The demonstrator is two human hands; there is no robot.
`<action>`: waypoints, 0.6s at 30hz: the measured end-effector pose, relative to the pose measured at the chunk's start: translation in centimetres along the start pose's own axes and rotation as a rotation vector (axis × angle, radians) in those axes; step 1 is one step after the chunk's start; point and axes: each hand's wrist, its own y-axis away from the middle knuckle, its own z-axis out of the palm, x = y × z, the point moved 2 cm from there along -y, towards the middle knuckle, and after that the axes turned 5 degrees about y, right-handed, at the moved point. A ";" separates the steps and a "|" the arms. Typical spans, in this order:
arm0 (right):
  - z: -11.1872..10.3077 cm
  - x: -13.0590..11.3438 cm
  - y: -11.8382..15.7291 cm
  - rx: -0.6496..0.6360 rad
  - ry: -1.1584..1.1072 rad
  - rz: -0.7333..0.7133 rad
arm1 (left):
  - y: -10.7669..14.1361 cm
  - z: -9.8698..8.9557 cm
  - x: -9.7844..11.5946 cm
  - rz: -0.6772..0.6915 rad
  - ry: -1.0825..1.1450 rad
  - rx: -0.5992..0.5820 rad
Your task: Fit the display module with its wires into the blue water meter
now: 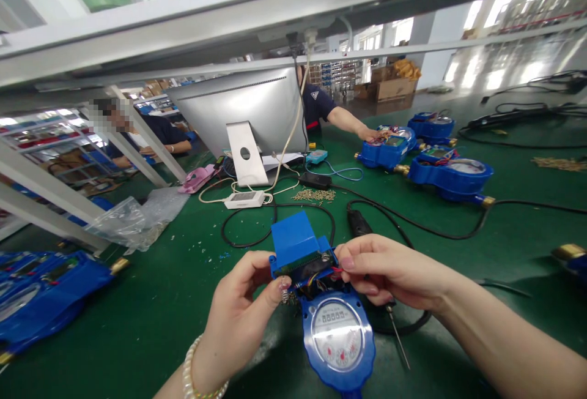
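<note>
Now on the green table [160, 301] our blue water meter [337, 331] lies between both hands, its long axis running away from us, lid [293, 238] raised at the far end. Our left hand [243, 313] pinches the left side; our right hand [389, 270] pinches the red wire [336, 269].

water meters [338, 331]: 5 (one open, in hand); monitor [238, 111]: 1; plastic bag [137, 215]: 1; hands [238, 307]: 2

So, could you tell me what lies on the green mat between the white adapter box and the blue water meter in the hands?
In the head view, a looping black cable crosses that stretch.
</note>
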 end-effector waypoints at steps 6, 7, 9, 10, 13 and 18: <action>0.1 -0.7 0.2 0.071 0.190 -0.097 | -0.1 0.0 0.2 -0.039 0.029 0.016; 0.1 -1.0 0.4 0.124 0.307 -0.153 | -0.1 0.0 0.2 -0.061 0.041 0.024; 0.4 -1.7 0.9 0.251 0.579 -0.305 | -0.3 0.1 0.1 -0.126 0.062 0.026; 0.6 -2.0 1.2 0.307 0.708 -0.386 | -0.3 0.1 0.1 -0.162 0.070 0.018; 1.3 -2.4 2.0 0.399 0.986 -0.599 | -0.5 0.3 0.2 -0.236 0.076 -0.024; 1.8 -1.9 2.2 0.387 1.188 -0.737 | -0.4 0.4 0.5 -0.255 0.058 -0.048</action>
